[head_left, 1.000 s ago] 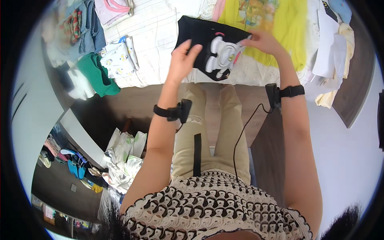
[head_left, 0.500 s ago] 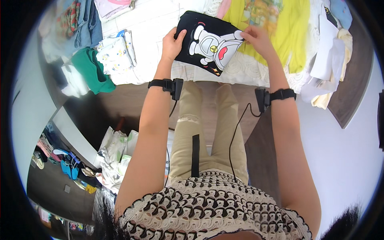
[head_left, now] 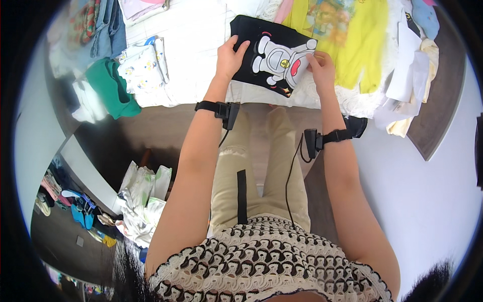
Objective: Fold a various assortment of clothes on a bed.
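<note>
Clothing spreads over the far part of the head view, laid on a white cover (head_left: 191,75). Our left hand (head_left: 231,59) grasps the left edge of a folded black garment (head_left: 275,60), thumb on top. Our right hand (head_left: 323,70) pinches its right edge between thumb and fingers. We see the garment between the two hands, above the near edge of the cover, its printed white cartoon figure facing up; whether it rests on the cover or is slightly raised, we cannot tell. Just beyond our right hand, a yellow garment (head_left: 366,45) lies spread out. To the left, well apart from our left hand, we find a folded white patterned cloth (head_left: 138,73), with a green garment (head_left: 109,90) just beside it and blue jeans (head_left: 107,35) farther off. A folded pink cloth (head_left: 143,10) lies at the far edge of view. We wear black straps on both wrists, a patterned knit top (head_left: 251,251) and beige trousers (head_left: 229,189). Near and left of our legs sits a heap of white and green fabric (head_left: 142,201).
</note>
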Available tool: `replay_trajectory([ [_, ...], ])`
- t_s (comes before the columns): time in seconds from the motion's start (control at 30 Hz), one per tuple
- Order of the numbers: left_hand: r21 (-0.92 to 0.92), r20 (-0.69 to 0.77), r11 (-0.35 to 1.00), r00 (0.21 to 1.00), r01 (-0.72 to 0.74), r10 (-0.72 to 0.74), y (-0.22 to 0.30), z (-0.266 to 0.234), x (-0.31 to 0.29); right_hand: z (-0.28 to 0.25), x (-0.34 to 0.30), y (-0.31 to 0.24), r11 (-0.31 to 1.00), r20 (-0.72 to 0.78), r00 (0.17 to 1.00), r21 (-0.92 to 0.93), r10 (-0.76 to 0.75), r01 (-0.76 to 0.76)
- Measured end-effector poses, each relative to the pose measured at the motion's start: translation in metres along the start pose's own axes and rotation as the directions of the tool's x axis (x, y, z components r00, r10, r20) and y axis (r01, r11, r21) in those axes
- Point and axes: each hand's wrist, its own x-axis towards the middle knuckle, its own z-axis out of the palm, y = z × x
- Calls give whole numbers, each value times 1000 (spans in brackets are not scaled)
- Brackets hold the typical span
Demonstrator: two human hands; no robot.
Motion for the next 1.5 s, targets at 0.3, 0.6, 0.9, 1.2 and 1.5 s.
replay_trajectory([
  [0.3, -222, 114, 966, 980, -133, 161, 104, 24, -54, -30, -35, -21, 991, -90, 995, 132, 33, -21],
  [0.6, -565, 249, 797, 877, -213, 411, 171, 94, -104, -146, -21, -4, 769, 13, 953, 587, 304, -253],
  [0.9, -361, 181, 931, 976, -52, 125, 79, 121, -57, -151, -30, -4, 989, 44, 990, 65, 131, -133],
  [1.2, -200, 89, 965, 978, -169, 190, 100, 124, -28, -133, -52, -17, 982, -52, 996, 179, 78, -67],
  [1.5, -476, 445, 815, 890, 330, -101, 80, 90, -64, -29, -88, -56, 938, 361, 925, -266, -116, 222],
])
